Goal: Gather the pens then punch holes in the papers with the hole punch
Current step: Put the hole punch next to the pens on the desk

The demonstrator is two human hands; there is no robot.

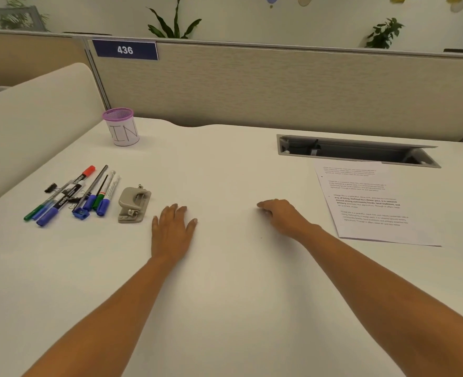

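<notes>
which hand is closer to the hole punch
Left. The left hand lies flat on the desk just right of the hole punch; the right hand rests farther right, nearer the papers.

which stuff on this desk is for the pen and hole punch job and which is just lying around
For the job: pens, hole punch, papers, purple cup (likely for the pens).

Lying about: black binder clip, blue sharpener, 436 sign, cable tray.

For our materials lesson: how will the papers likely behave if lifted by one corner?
The papers look thin and flat, so they would probably sag limply. No clip shows on them, so sheets may slide apart on the smooth desk.
</notes>
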